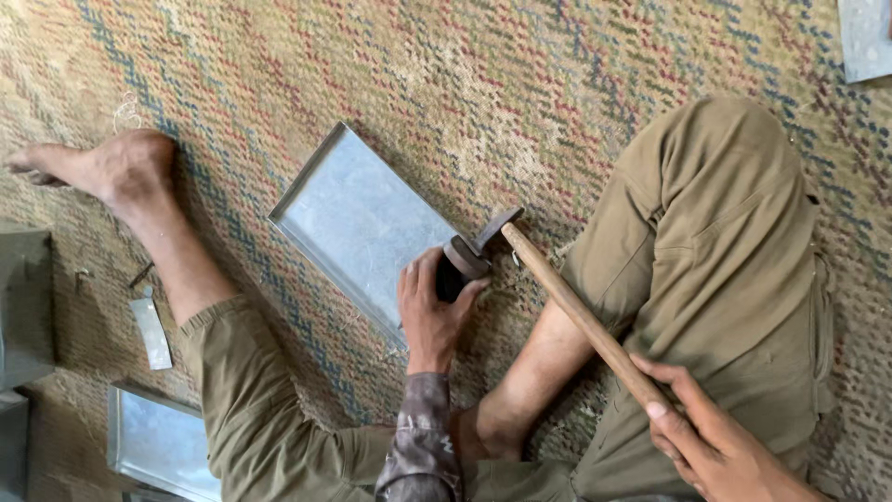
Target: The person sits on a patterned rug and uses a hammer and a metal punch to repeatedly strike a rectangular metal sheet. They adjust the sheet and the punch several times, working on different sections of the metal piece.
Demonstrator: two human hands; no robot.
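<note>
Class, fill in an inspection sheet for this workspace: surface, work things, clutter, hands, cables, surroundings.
Surface: woven patterned mat on the floor.
Work things: flat metal tray with raised edges; dark block at its corner; wooden-handled hammer.
Clutter: small metal strip; second metal tray at lower left.
Hands: left hand grips the block; right hand grips the hammer handle.
Cables: nothing seen.
Surroundings: person's bare foot; metal sheet at top right.

A woven mat of tan, red and blue covers the floor; on it lie a shallow metal tray, a second tray, a small metal strip.
</note>
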